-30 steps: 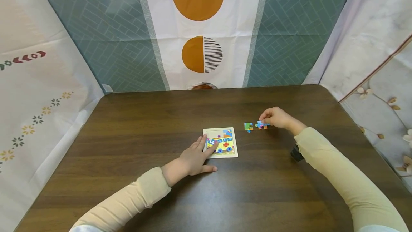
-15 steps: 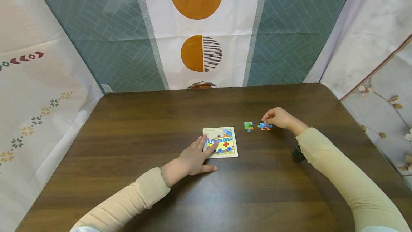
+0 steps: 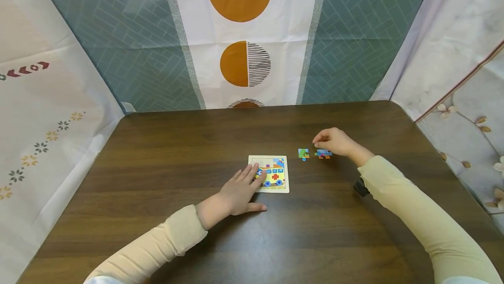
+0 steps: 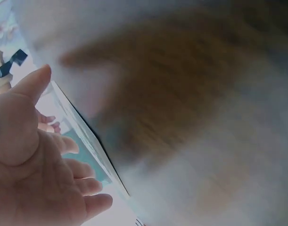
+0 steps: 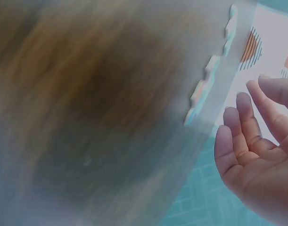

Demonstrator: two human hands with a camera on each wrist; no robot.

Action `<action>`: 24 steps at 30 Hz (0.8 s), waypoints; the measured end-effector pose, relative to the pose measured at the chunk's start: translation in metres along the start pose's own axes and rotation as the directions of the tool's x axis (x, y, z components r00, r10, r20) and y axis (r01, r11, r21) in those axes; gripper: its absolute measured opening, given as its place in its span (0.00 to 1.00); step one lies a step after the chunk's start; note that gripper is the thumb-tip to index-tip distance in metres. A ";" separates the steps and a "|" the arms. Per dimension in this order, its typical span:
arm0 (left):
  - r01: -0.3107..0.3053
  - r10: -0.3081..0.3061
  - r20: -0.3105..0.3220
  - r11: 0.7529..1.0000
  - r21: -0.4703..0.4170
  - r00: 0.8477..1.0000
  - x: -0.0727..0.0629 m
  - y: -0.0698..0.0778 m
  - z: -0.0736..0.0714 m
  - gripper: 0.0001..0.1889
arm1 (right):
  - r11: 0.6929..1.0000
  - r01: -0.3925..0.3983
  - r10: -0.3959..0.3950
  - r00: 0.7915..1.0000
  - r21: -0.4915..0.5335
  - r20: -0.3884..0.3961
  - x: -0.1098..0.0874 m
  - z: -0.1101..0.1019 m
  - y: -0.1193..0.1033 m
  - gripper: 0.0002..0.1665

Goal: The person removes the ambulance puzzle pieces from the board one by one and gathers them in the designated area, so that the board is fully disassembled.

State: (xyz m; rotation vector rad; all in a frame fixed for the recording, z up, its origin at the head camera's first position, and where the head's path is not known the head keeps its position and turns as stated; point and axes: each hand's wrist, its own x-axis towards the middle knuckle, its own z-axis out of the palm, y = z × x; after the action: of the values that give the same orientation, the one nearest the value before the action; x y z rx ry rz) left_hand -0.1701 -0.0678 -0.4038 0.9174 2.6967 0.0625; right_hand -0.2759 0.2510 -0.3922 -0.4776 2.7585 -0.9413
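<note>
My left hand (image 3: 239,191) rests spread on the left part of a square puzzle board (image 3: 282,190) with a pale rim. The board's picture shows a yellow bus with a red cross, partly covered by the fingers. In the left wrist view, the thin edge of the board (image 4: 94,141) lies by the fingertips. Right of the board, a green jigsaw piece (image 3: 302,152) and a blue-and-purple jigsaw piece (image 3: 324,155) lie on the table. My right hand (image 3: 336,141) hovers just behind the blue-and-purple piece. Its loosely bent fingers (image 5: 246,113) hold nothing.
Everything lies on a dark brown wooden table (image 3: 177,144). A patterned cloth (image 3: 252,69) hangs at its far edge, with pale cloths at both sides. A small black object (image 3: 361,187) shows beneath the right wrist.
The right hand shifted the blue-and-purple jigsaw piece slightly right, let go of it, then lifted and moved a little left and away. The left hand has stayed on the board.
</note>
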 end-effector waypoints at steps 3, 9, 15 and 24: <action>-0.046 0.047 -0.021 0.999 0.008 0.999 0.000 0.002 0.001 0.46 | 1.000 0.019 -0.019 1.000 0.003 0.000 0.001 0.004 -0.007 0.11; -0.124 0.124 -0.006 0.992 0.002 0.992 0.001 0.008 0.002 0.42 | 0.999 0.027 -0.028 0.999 0.028 0.032 0.003 0.015 -0.023 0.10; -0.169 0.170 0.033 0.985 -0.015 0.985 0.003 0.008 0.004 0.41 | 0.995 0.095 -0.097 0.992 0.024 0.078 0.006 0.025 -0.040 0.10; -0.173 0.174 0.052 0.985 -0.022 0.983 0.005 0.009 0.004 0.42 | 0.987 0.159 -0.158 0.975 0.004 0.155 0.008 0.039 -0.065 0.09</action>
State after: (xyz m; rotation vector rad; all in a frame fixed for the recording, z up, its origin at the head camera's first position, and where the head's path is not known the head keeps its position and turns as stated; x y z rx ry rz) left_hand -0.1678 -0.0578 -0.4081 1.1304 2.5571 0.0965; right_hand -0.2574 0.1776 -0.3833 -0.7493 2.6164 -0.8854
